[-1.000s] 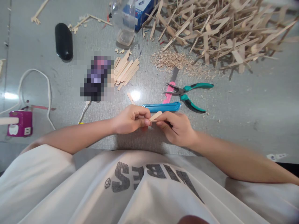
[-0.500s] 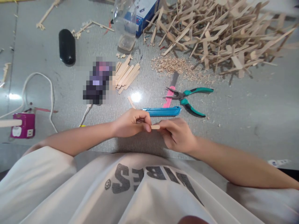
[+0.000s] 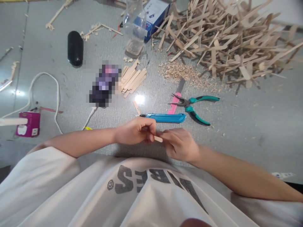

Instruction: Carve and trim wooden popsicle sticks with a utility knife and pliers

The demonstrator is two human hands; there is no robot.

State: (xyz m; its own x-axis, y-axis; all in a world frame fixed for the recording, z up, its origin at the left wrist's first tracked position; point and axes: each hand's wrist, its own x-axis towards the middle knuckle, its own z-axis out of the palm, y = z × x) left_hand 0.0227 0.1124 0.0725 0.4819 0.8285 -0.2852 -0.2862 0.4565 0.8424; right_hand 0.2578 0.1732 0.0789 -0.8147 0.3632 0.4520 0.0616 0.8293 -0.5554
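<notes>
A short piece of wooden popsicle stick sticks out to the right from between the thumb and fingers of my left hand. My right hand is closed beside it, fingers curled, with the index finger at or right behind the stick's free end. Whatever the right fingers hold is hidden. Just beyond both hands lies a blue utility knife. Another small stick piece rests by its blade end. Past the knife, teal-handled pliers lie open across a pink-handled knife.
A bundle of flat popsicle sticks lies beside a blurred phone. Wood chips and a large stick heap fill the far right. A clear bottle, blue box, black case and purple charger stand around.
The stick piece now tilts down at its right end, where it was level. My right hand has shifted slightly. The whole view has moved a little, so the table things appear further right and lower.
</notes>
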